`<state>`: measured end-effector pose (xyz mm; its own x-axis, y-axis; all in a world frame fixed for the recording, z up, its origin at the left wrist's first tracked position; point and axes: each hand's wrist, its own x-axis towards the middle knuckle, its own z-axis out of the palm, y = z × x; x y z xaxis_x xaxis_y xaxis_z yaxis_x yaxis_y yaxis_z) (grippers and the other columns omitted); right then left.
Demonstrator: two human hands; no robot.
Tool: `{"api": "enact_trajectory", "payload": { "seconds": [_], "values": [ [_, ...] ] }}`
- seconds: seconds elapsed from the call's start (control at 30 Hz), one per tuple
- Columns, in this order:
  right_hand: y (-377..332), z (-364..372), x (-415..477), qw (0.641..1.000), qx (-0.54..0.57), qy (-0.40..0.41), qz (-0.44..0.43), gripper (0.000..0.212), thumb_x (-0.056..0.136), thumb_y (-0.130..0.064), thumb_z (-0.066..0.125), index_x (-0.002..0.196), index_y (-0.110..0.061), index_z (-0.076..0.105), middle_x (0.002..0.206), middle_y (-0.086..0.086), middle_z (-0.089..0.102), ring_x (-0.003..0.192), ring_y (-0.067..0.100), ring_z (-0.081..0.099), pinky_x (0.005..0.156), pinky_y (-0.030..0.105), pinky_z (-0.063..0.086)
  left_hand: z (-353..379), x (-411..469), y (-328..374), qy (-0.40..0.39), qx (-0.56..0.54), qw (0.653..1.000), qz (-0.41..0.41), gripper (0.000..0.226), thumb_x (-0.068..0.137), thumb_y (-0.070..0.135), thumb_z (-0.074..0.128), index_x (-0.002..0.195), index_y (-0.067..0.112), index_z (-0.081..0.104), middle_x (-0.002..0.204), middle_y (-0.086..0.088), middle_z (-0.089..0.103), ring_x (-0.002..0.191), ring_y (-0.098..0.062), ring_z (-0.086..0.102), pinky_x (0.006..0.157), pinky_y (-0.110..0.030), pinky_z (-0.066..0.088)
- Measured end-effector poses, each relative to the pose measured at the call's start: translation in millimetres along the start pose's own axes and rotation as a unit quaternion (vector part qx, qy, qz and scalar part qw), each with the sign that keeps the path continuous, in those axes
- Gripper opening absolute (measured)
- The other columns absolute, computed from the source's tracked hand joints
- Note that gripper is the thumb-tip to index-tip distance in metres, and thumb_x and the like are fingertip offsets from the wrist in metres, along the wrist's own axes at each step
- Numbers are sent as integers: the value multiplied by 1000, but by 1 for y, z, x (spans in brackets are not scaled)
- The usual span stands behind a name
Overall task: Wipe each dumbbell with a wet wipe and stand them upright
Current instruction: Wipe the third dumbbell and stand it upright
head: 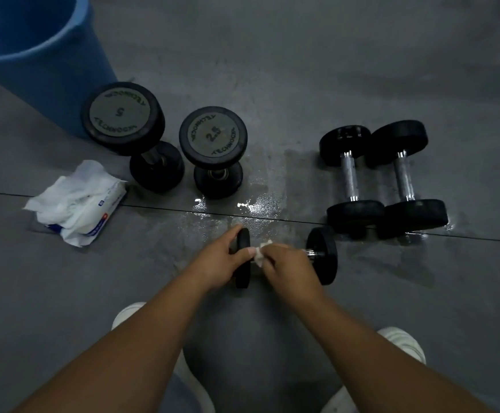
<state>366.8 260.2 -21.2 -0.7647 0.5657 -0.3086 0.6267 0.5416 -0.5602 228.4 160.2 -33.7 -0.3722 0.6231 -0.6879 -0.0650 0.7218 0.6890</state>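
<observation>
White shoes [403,341] frame the bottom edge on the grey rubber floor [302,70]. Just ahead, a small black dumbbell with a chrome handle [321,254] lies on its side. The left hand [222,260] has its grip clenched round the dumbbell's left disc. The right hand [287,263] has its grip wrapped over the handle, pinching a crumpled white wet wipe [260,253] against it.

Beyond, a black dumbbell marked 5 [123,117] and a black dumbbell marked 2.5 [213,135] stand upright. To the right, two black chrome-handled dumbbells [348,177] lie side by side.

At left, an opened white wipes packet [79,201] has loose wipes bulging out. A blue plastic bucket [34,55] stands behind it; its contents cannot be told.
</observation>
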Motion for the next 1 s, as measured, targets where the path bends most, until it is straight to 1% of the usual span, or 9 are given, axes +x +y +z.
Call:
{"api": "enact_trajectory", "payload": {
  "seconds": [0.13, 0.23, 0.3, 0.4, 0.57, 0.63, 0.77, 0.9, 1.0],
  "values": [
    [6, -5, 0, 992, -117, 0, -42, 26, 82, -32, 46, 95, -20, 65, 95, 2, 65, 94, 26, 58, 80, 34, 44, -3, 6, -2, -3, 20, 1000, 2, 73, 87, 47, 68, 148, 46, 29, 133, -14, 59, 114, -30, 62, 89, -43, 56],
    [1, -14, -2, 984, -171, -51, -28, 26, 91, -38, 47, 96, -19, 64, 100, 7, 66, 92, 30, 61, 72, 30, 44, -1, 4, -4, -3, 13, 1000, -1, 71, 88, 42, 68, 148, 46, 31, 130, -14, 59, 101, -27, 66, 69, -36, 60],
    [5, -28, 7, 974, -217, -63, 3, 21, 89, -29, 54, 101, -14, 64, 104, 11, 66, 90, 31, 63, 69, 27, 41, -2, 5, -3, -2, 4, 1000, -1, 70, 89, 41, 68, 148, 44, 31, 135, -14, 56, 106, -28, 63, 63, -33, 58],
    [2, -31, 13, 942, -326, -74, -5, 20, 86, -13, 51, 105, -13, 60, 107, 10, 66, 96, 29, 63, 79, 32, 41, -3, 10, -3, 1, 12, 1000, 3, 72, 87, 43, 69, 148, 44, 31, 138, -16, 55, 117, -31, 59, 77, -39, 60],
    [4, -31, 17, 878, -466, -103, -32, 35, 90, -19, 47, 123, -12, 44, 110, 7, 64, 103, 27, 59, 90, 39, 33, -1, 10, -6, -6, -7, 1000, -4, 72, 86, 40, 70, 147, 46, 32, 137, -18, 53, 102, -30, 63, 59, -33, 57],
    [9, -32, 14, 868, -481, -112, -47, 40, 88, -17, 47, 127, -7, 40, 106, 7, 67, 99, 27, 61, 91, 39, 32, -4, 12, -6, -5, -3, 1000, -2, 72, 86, 42, 71, 147, 45, 33, 136, -18, 54, 109, -32, 62, 65, -37, 59],
    [0, -43, 14, 892, -430, -90, -110, 33, 81, -8, 53, 113, -11, 47, 98, 7, 69, 93, 27, 64, 83, 35, 34, -4, 12, -5, -3, 0, 1000, 0, 71, 85, 45, 70, 146, 47, 33, 132, -14, 57, 109, -29, 62, 74, -41, 61],
    [8, -45, 13, 908, -407, -75, -57, 29, 83, -9, 54, 111, -13, 51, 97, 9, 69, 94, 29, 64, 86, 35, 37, -5, 11, -1, -9, -2, 1000, -2, 71, 89, 42, 68, 149, 44, 31, 134, -17, 56, 105, -26, 62, 56, -28, 56],
    [3, -36, 2, 912, -395, -101, -31, 25, 83, -11, 57, 108, -10, 55, 93, 12, 70, 91, 30, 66, 86, 35, 41, -4, 8, -6, -12, 2, 1000, 2, 72, 87, 43, 70, 147, 47, 31, 132, -18, 57, 106, -29, 62, 59, -30, 57]
  ]
}}
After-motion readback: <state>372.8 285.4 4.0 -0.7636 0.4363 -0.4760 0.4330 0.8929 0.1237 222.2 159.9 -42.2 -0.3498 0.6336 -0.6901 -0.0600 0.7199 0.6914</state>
